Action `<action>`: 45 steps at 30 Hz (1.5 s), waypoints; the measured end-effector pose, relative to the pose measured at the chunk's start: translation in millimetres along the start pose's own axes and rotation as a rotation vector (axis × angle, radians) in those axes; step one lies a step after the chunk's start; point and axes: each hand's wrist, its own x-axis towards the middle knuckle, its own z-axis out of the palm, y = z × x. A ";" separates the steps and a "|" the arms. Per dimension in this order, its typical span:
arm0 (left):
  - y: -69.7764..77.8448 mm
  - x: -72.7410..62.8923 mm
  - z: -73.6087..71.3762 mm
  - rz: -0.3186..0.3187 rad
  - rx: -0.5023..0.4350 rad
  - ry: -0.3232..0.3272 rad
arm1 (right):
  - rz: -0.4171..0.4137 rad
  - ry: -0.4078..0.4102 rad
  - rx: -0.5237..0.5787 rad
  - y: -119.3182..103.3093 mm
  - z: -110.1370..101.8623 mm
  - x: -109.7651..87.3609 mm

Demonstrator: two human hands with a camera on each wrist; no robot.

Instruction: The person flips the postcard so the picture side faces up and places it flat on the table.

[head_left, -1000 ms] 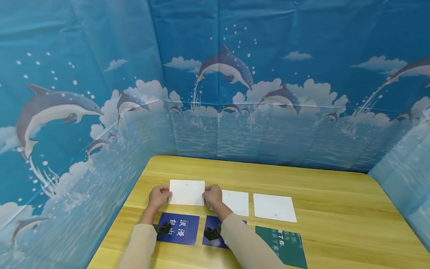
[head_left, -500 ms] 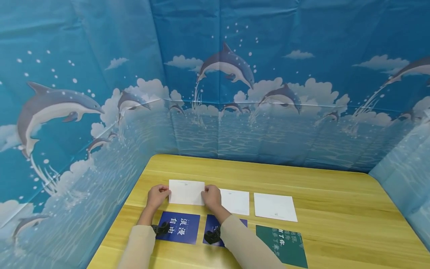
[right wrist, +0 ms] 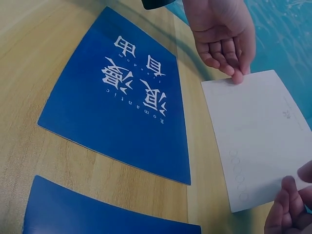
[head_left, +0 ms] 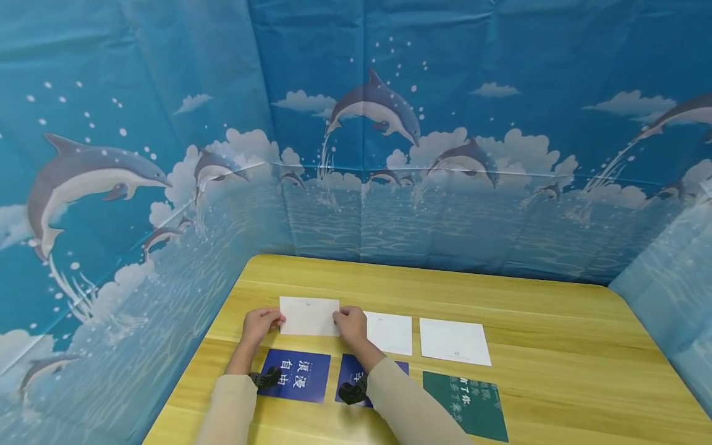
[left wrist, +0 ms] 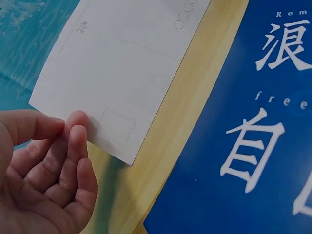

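Both hands hold a white postcard [head_left: 309,316] by its short ends at the left of the table. My left hand [head_left: 260,326] pinches the left end between thumb and index finger; in the left wrist view the other fingers of this hand [left wrist: 48,170] are curled. At the opposite end, my right hand [head_left: 350,326] pinches the card, its thumb near the edge. The card's upturned side carries a small emblem, a stamp box and a row of circles, best seen on the postcard [left wrist: 117,73] in the left wrist view. A shadow falls on the table beneath it.
Two white cards lie to the right, a nearer one [head_left: 392,335] partly behind my right hand and a farther one [head_left: 455,342]. In front are a blue card [head_left: 303,377] with white characters, a second blue card [head_left: 347,371] under my right wrist, and a green card [head_left: 473,408]. A dolphin-printed curtain [head_left: 445,216] surrounds the table [head_left: 584,358].
The held postcard has tilted slightly, so its near edge appears a little higher and its face darker. My hands have barely shifted, and the other cards lie as before.
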 end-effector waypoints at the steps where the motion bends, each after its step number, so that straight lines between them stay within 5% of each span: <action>1: 0.7 -0.1 -0.4 0.002 -0.015 -0.006 | 0.014 -0.010 0.027 0.4 -0.4 0.3; 9: 3.5 -0.6 0.2 -0.028 -0.064 0.016 | 0.106 -0.031 0.265 3.6 -2.8 3.6; 22: -0.1 -2.1 -5.9 -0.106 0.009 -0.012 | 0.161 -0.085 0.395 8.5 -11.1 -0.4; 45: 5.6 -7.3 -15.8 -0.037 0.119 -0.121 | 0.163 -0.230 0.327 5.1 -21.2 -10.7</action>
